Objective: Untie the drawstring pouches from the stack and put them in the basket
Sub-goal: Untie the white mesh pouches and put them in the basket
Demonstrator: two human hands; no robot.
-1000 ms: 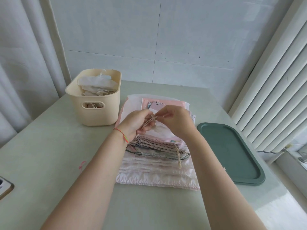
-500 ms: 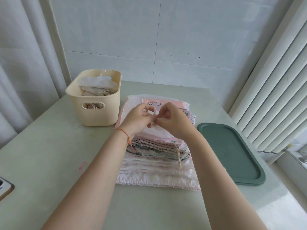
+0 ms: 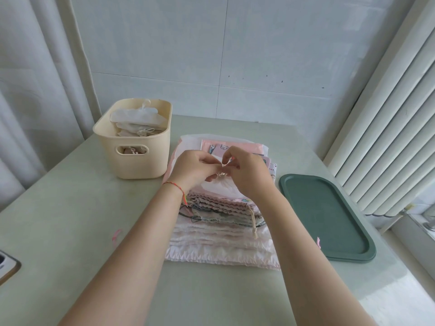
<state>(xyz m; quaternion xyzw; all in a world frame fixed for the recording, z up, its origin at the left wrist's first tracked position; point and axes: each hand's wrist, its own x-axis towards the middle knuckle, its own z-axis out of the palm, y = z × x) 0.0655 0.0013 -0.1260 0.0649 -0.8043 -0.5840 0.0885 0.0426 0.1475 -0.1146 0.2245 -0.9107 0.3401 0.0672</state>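
- The left hand point(image 3: 190, 169) and the right hand point(image 3: 247, 171) are meeting above the far half of the stack of drawstring pouches point(image 3: 221, 222), fingertips almost touching each other.
- The left hand is pinching the pale drawstring point(image 3: 221, 171) of the top pouch point(image 3: 220, 185), with its fingers curled around the cord near the knot.
- The right hand is pinching the same drawstring from the other side, thumb and forefinger closing on the cord just above the knot.
- The top pouch, pink and white, is lying on the stack directly under both hands; its gathered mouth is facing the person.
- The stack is sitting on the tabletop point(image 3: 70, 220) in the middle of the view, with ruffled pouch mouths layered toward the near edge and printed pink fabric showing at the far end.
- A loose beige cord point(image 3: 253, 223) is trailing over the right side of the stack's near half.
- The basket point(image 3: 136, 161), cream plastic with a handle slot, is standing on the tabletop just beside the stack's far left corner; it is holding several pale pouches point(image 3: 136, 121), one showing through the slot.
- A green tray point(image 3: 329, 215) is lying flat on the tabletop to the right of the stack, near it but apart.
- A red string bracelet point(image 3: 175, 187) is circling the left wrist.
- Small pink scraps are lying on the tabletop, one point(image 3: 116, 236) left of the forearms and one point(image 3: 318, 242) at the tray's near left edge.
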